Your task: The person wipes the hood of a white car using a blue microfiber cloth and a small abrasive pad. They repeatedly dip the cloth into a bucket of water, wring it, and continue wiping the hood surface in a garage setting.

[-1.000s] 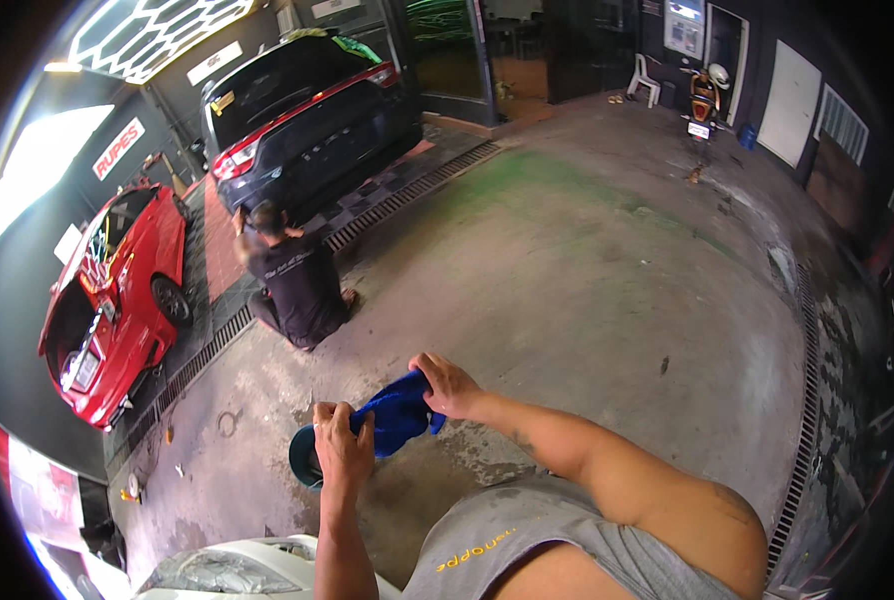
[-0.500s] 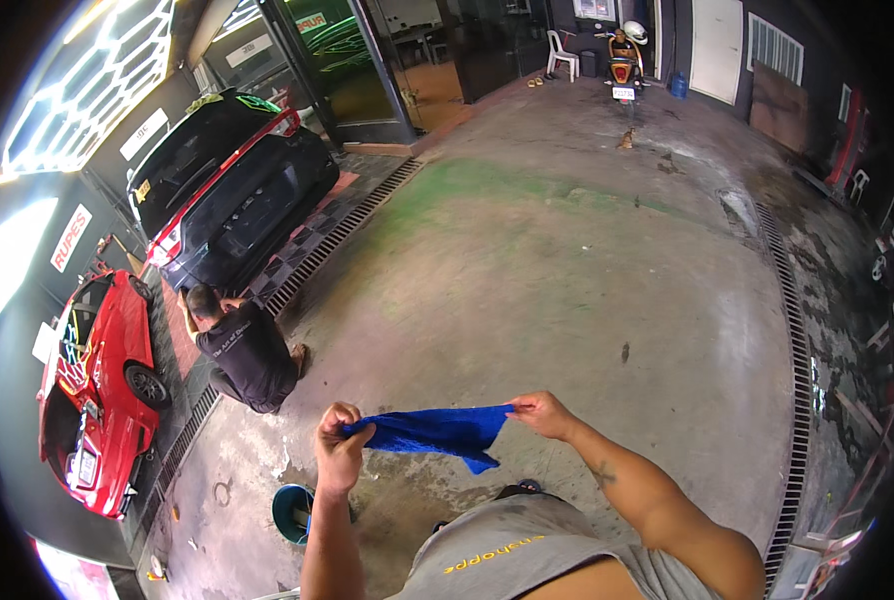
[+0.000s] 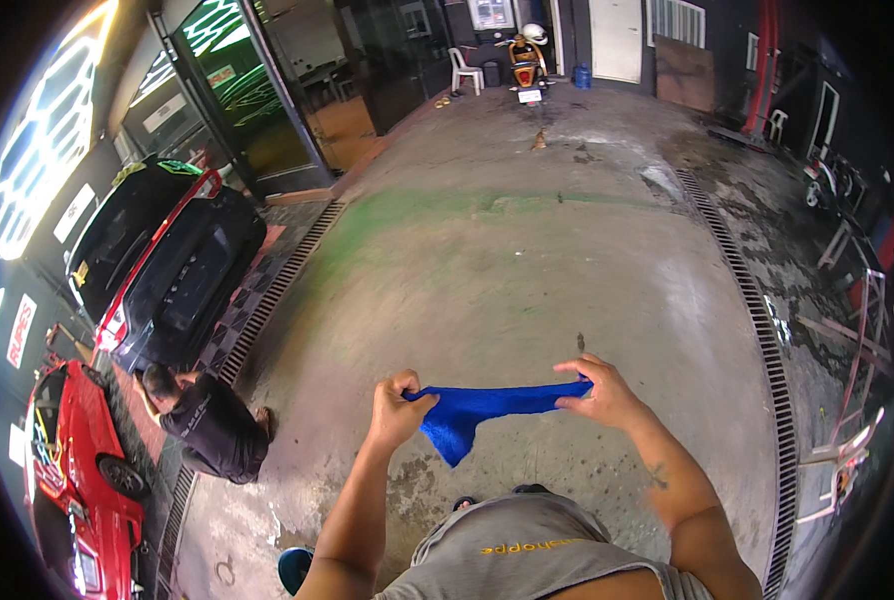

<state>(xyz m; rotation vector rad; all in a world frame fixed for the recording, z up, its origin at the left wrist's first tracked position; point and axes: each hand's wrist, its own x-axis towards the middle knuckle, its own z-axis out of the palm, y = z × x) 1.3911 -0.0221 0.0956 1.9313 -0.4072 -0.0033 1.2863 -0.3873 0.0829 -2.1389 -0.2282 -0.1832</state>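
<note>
There are two hands (image 3: pixel 399 408), one blue cloth (image 3: pixel 455 412) and one bucket (image 3: pixel 293 572). Count two cars (image 3: pixel 182 275), two floor drains (image 3: pixel 746 290), one co-worker (image 3: pixel 219 432), one helmet (image 3: pixel 536 35) and one blue jug (image 3: pixel 581 77)

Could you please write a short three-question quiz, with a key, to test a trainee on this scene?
1. True or false: the left hand and the right hand both hold the cloth.

2. Nearer which hand does the cloth's lowest corner hang?
a) left
b) right

3. Fill in: the helmet at the motorbike is ____.

Key: 1. True; 2. a; 3. white.
</note>
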